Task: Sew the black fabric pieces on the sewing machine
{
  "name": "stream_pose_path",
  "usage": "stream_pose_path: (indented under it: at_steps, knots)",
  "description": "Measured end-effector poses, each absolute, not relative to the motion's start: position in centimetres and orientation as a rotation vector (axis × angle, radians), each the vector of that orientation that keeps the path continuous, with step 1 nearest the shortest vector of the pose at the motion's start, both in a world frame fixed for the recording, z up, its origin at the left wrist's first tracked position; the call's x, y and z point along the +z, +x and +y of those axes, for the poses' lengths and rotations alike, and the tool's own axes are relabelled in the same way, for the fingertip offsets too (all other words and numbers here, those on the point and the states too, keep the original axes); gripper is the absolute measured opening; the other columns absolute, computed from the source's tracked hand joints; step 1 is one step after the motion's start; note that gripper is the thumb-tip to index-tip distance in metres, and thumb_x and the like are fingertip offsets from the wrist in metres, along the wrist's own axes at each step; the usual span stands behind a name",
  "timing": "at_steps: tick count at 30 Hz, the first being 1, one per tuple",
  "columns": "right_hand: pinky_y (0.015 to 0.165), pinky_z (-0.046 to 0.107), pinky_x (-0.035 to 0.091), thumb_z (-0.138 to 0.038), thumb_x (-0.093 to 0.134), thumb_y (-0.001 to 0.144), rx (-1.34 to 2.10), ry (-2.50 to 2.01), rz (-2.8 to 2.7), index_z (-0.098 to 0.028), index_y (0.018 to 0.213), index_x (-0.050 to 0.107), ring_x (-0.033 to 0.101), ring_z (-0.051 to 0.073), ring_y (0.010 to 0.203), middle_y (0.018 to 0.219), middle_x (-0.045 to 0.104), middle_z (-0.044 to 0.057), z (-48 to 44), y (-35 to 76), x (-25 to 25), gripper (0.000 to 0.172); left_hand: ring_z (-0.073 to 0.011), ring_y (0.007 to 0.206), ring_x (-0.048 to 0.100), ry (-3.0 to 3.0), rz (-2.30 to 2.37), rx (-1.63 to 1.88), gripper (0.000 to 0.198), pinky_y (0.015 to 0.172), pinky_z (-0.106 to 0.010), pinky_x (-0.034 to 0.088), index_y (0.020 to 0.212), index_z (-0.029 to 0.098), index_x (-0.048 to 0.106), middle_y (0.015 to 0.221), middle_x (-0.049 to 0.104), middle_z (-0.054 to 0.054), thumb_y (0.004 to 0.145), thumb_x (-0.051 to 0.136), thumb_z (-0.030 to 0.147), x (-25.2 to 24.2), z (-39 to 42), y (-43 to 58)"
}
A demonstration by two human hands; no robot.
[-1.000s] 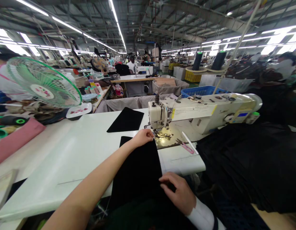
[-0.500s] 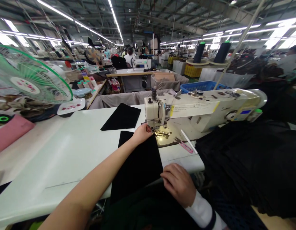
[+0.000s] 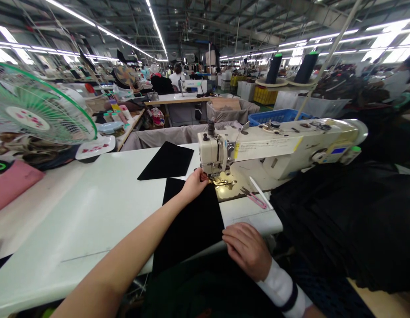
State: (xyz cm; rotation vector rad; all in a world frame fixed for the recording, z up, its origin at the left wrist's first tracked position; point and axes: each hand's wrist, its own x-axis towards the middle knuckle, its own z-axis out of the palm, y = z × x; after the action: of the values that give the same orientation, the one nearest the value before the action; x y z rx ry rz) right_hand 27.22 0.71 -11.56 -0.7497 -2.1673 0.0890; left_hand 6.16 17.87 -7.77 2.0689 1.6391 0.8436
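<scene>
A black fabric piece (image 3: 195,221) lies on the pale table and hangs over its front edge. Its far right corner reaches the presser foot of the sewing machine (image 3: 214,152). There my left hand (image 3: 194,184) is closed, thumb and fingers pinched beside the needle; what is between them is hidden. My right hand (image 3: 248,249), low at the table's front, has its fingertips closed on the right edge of the fabric. A second black piece (image 3: 167,161) lies flat beyond the first, left of the machine head.
Pink-handled scissors (image 3: 254,198) and a white pen-like stick (image 3: 260,191) lie right of the needle. A heap of black fabric (image 3: 344,221) covers the right side. A green fan (image 3: 36,106) stands left, and a blue basket (image 3: 278,117) sits behind the machine.
The whole view has shifted slightly. Both hands keep nearly the same places on the fabric, and the fabric has hardly moved against the machine.
</scene>
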Motion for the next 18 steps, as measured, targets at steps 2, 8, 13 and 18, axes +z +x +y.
stream_pose_path:
  at_steps: [2,8,13,18]
  knots:
    - [0.091,0.045,0.052,-0.005,0.05,0.088,0.08,-0.74,-2.183,-0.02,0.117,0.062,0.066,0.023,0.099,0.105,0.073,0.008,0.6,27.4,-11.5,0.035,-0.0239,0.094,0.059,2.124,1.69,0.89,0.017,0.085,-0.037,0.049,0.09,0.017,0.055,0.093,0.062,-0.008,0.076,0.065,0.015,-7.3,16.6,6.4]
    - [0.096,0.048,0.05,-0.005,0.05,0.086,0.119,-0.755,-2.211,-0.021,0.119,0.063,0.065,0.023,0.1,0.107,0.072,0.007,0.7,27.5,-11.3,0.039,-0.0227,0.091,0.061,2.533,1.233,0.575,0.009,0.085,-0.038,0.052,0.085,0.019,0.065,0.093,0.065,-0.007,0.09,0.057,0.021,-6.6,6.0,6.6]
    - [0.099,0.049,0.047,-0.007,0.05,0.087,0.12,-0.793,-2.203,-0.022,0.118,0.064,0.063,0.023,0.101,0.106,0.072,0.006,2.3,26.9,-11.1,0.037,-0.0298,0.128,0.053,2.947,0.908,0.446,0.038,0.104,-0.045,0.049,0.126,0.011,0.058,0.133,0.06,-0.016,0.089,0.05,0.01,-8.8,2.2,4.8]
    - [0.103,0.05,0.042,-0.007,0.052,0.084,0.133,-0.832,-2.223,-0.02,0.106,0.069,0.059,0.024,0.099,0.102,0.07,0.006,4.9,26.2,-10.6,0.03,-0.0296,0.129,0.054,3.094,0.865,0.421,0.037,0.103,-0.046,0.052,0.129,0.011,0.057,0.133,0.061,-0.017,0.095,0.042,0.012,-9.3,5.5,3.8]
